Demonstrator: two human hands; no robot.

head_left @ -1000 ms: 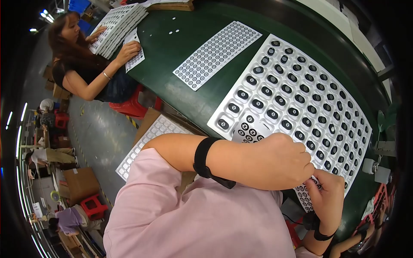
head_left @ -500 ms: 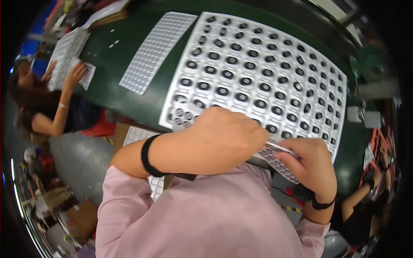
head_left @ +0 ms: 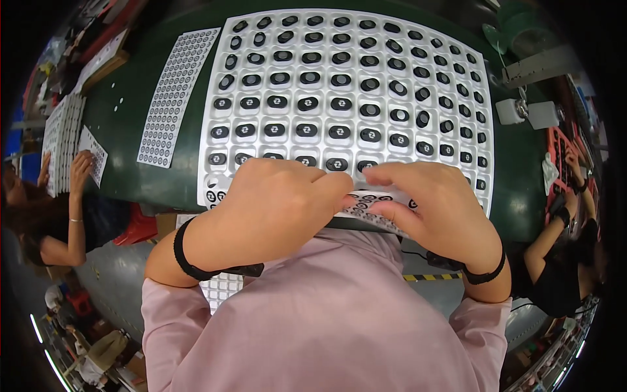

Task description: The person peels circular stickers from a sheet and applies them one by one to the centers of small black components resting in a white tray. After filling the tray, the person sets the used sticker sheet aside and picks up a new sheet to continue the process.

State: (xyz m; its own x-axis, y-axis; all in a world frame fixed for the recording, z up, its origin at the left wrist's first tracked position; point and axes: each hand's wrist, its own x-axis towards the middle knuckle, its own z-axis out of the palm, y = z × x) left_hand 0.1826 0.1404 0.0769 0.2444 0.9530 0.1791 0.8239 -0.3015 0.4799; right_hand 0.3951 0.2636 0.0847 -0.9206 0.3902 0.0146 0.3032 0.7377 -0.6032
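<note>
Biggest thing here is the green bench (head_left: 130, 134), and on it a white moulded tray (head_left: 356, 118) full of pockets, near edge right up against the person. Just left of the tray lies a spare sheet of round stickers (head_left: 177, 98), flat on the bench, nothing holding it.

Both hands meet over the tray's near edge. Left hand (head_left: 287, 202) has its fingers pinched on the held sticker sheet (head_left: 362, 204), as far as I can make out. Right hand (head_left: 441, 212) has the thumb against that sheet and the index standing off it; can't tell what its other fingers are doing behind. There's also a printed bit showing by the left wrist, no idea if it's the same sheet.

Smallest: black oval pieces (head_left: 340, 103) in the pockets. Many near ones carry a white symbol, lots of far ones show a plain grey disc.

My take on working the sheet: pin it firmly with one hand, bend it only gently so it doesn't crease, and touch sticker rims rather than faces. Also I'd lift that left forearm a bit, looks easy to knock pieces crooked there
</note>
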